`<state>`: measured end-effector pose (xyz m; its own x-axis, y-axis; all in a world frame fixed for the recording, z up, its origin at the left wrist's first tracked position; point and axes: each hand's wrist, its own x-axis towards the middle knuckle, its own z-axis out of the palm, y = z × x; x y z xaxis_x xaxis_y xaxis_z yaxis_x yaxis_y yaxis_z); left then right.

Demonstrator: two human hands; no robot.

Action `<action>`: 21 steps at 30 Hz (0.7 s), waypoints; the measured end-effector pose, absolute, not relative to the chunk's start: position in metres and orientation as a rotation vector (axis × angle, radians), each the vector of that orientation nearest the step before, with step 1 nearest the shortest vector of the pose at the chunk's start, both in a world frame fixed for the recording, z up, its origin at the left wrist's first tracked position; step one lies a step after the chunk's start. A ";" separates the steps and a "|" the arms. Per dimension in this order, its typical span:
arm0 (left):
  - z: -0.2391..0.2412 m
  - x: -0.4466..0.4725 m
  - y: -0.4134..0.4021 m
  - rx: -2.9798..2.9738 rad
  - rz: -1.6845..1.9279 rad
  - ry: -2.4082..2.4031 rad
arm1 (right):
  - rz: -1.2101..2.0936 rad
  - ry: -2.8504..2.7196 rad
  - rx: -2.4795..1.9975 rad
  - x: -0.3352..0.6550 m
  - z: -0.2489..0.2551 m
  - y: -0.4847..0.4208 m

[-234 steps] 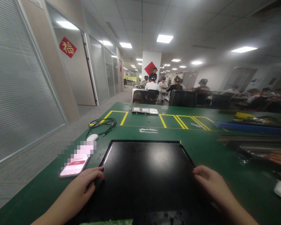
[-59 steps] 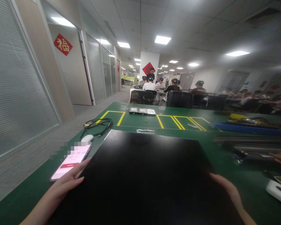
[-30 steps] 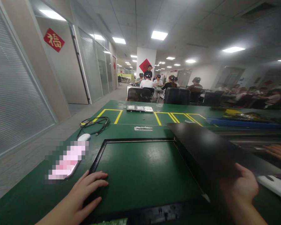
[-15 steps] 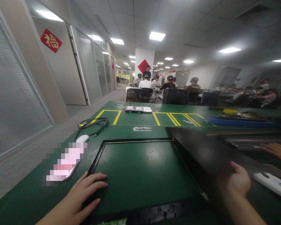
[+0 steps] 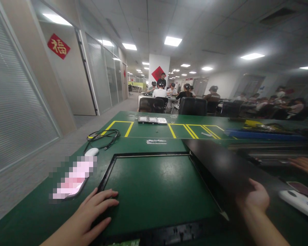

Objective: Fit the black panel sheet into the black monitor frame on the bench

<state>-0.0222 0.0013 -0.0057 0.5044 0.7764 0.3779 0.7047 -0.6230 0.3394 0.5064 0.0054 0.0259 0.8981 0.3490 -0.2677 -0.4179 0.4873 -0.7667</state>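
A thin black rectangular frame (image 5: pixel 151 154) lies flat on the green table, with bare table showing through its middle. My left hand (image 5: pixel 99 205) rests over the frame's left side, fingers spread and holding nothing. In my right hand (image 5: pixel 256 198) is the right edge of a flat black panel (image 5: pixel 218 159), gripped with the thumb on top; the fingers beneath are hidden. The panel is tilted and slants along the frame's right side. Whether the two touch along their whole length I cannot tell. A bit of green circuit board (image 5: pixel 127 242) shows at the bottom edge.
Left of the frame are a white mouse (image 5: pixel 91 152), a blurred-out pink object (image 5: pixel 75 177) and a coiled black cable (image 5: pixel 106 138). Hard drives (image 5: pixel 152 120) sit at the back. Another person's hand (image 5: pixel 306 165) and a white device (image 5: pixel 299 203) are at right, beyond a blue tray (image 5: pixel 264 134).
My right hand has shifted slightly left, bringing the panel's right edge with it. More of the white device and the table beside it shows. My left hand stays on the frame.
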 end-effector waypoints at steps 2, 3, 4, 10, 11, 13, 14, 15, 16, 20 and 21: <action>-0.007 -0.023 0.001 2.601 0.768 1.277 | 0.500 0.082 -0.961 0.508 0.022 0.007; -0.007 -0.023 0.001 2.602 0.769 1.274 | 0.521 0.082 -0.968 0.510 0.019 0.007; -0.007 -0.023 0.001 2.602 0.766 1.275 | 0.547 0.082 -0.978 0.511 0.017 0.008; -0.003 -0.021 -0.001 2.605 0.762 1.294 | 0.706 0.079 -1.045 0.521 0.010 0.010; -0.002 -0.020 -0.001 2.607 0.761 1.295 | 0.714 0.076 -1.048 0.523 0.010 0.009; -0.002 -0.020 -0.001 2.605 0.754 1.306 | 0.719 0.070 -1.043 0.524 0.011 0.009; -0.002 -0.020 -0.002 2.604 0.749 1.312 | 0.718 0.067 -1.038 0.524 0.011 0.009; -0.002 -0.021 -0.002 2.602 0.744 1.315 | 0.724 0.065 -1.026 0.523 0.012 0.009; -0.002 -0.021 -0.002 2.601 0.743 1.315 | 0.734 0.064 -1.006 0.522 0.013 0.009; -0.002 -0.021 -0.002 2.589 0.732 1.307 | 0.787 0.113 -0.954 0.515 0.020 0.009; -0.001 -0.021 -0.002 2.583 0.723 1.308 | 0.795 0.127 -0.967 0.514 0.021 0.009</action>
<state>-0.0209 -0.0019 -0.0014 0.5016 0.7919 0.3481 0.7161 -0.6059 0.3466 0.5136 0.0090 0.0214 0.7166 0.5473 -0.4324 -0.6550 0.3149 -0.6869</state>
